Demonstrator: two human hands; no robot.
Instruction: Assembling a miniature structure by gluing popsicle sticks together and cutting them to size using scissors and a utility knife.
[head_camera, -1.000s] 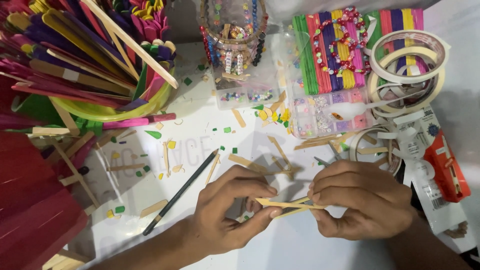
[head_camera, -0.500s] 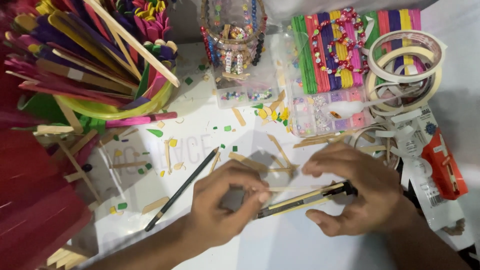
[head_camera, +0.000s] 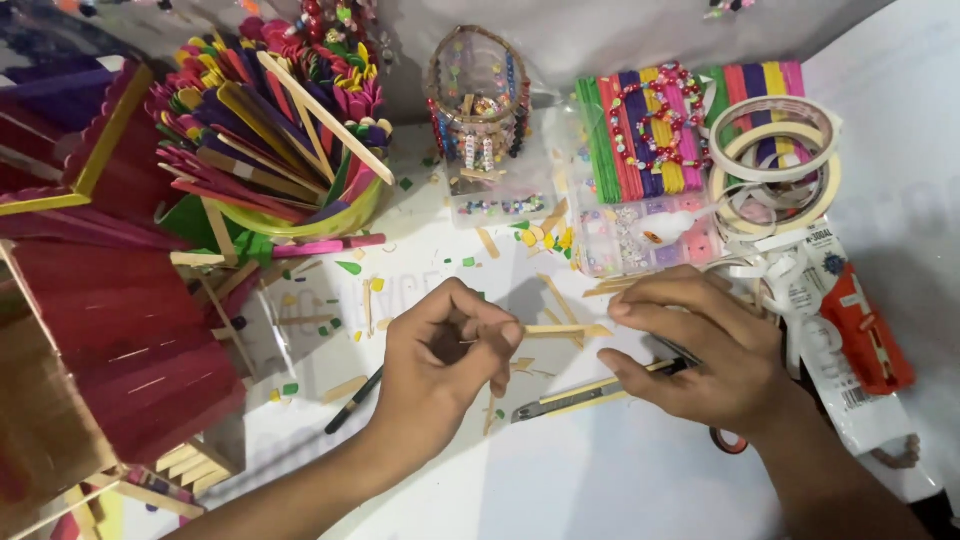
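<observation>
I saw many craft things around the two hands. A yellow-green bowl (head_camera: 300, 222) full of coloured sticks (head_camera: 270, 120) stood at the far left, and a red stick-built box (head_camera: 120, 340) filled the near left corner. A small beaded basket (head_camera: 478, 95) stood behind the middle of the white table (head_camera: 600, 480). To the right of it lay flat bundles of coloured sticks (head_camera: 640, 140), a clear bead tray (head_camera: 650, 235), some tape rolls (head_camera: 775, 160) and a red tool in a packet (head_camera: 860, 330). Small stick pieces and paper bits were scattered between these things. A black pen (head_camera: 352, 402) lay just beside the left wrist.

The left hand (head_camera: 440, 370) was curled, and its thumb and fingertips pinched one end of a plain wooden stick (head_camera: 560, 329). The right hand (head_camera: 700, 350) pressed its fingertips on the other end of the same stick. The stick lay between the two hands, low over the table in the middle. The right hand also held a yellow utility knife (head_camera: 585, 397), but the palm covered its handle, so I could not tell the exact hold.

Compared with half a second before, the right hand had shifted to the right and the knife now lay closer to me, below the stick. The left hand had closed more over its end.
</observation>
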